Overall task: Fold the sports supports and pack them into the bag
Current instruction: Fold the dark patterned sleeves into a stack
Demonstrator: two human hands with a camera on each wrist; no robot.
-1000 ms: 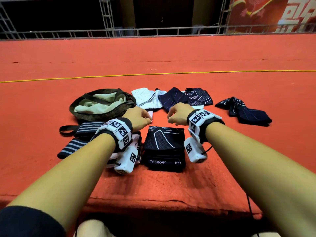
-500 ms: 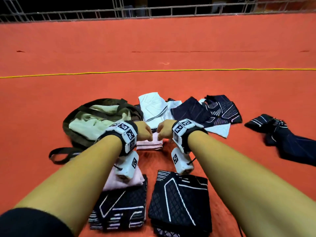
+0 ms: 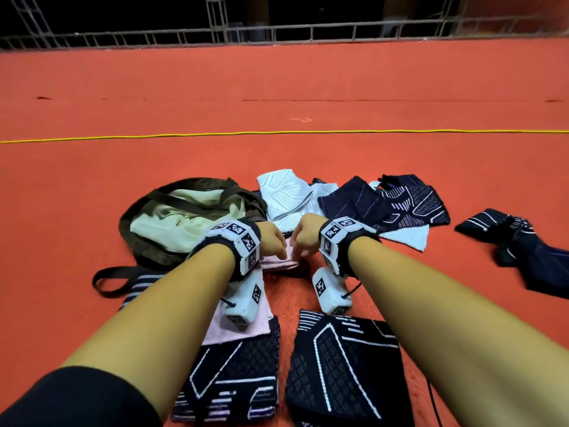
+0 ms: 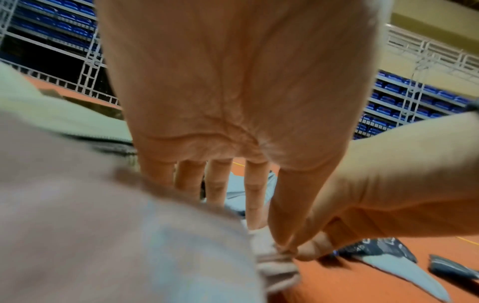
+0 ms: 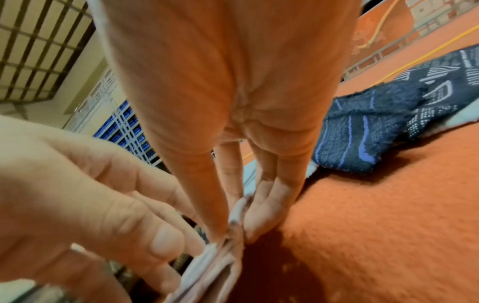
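Observation:
A pale pink support (image 3: 278, 262) lies on the red carpet between the bag and the folded pile. My left hand (image 3: 280, 252) and right hand (image 3: 297, 249) meet over it, knuckles up. In the left wrist view my left hand (image 4: 281, 249) pinches the pale cloth (image 4: 272, 264) with thumb and forefinger. In the right wrist view my right hand (image 5: 234, 233) pinches the edge of the cloth (image 5: 212, 264), with the left hand's fingers (image 5: 166, 244) beside it. The olive bag (image 3: 147, 245) lies open to the left, showing its light green lining.
Two folded black patterned supports (image 3: 234, 368) (image 3: 341, 365) lie close to me, with a folded pink one (image 3: 246, 329) and a striped one (image 3: 138, 292) near the bag strap. White supports (image 3: 286, 195) and navy supports (image 3: 391, 204) lie beyond my hands. More dark supports (image 3: 523, 254) lie at the right.
Both hands have moved forward from above the folded black support to the pale pink support farther away, and now pinch it. The head view has tipped downward.

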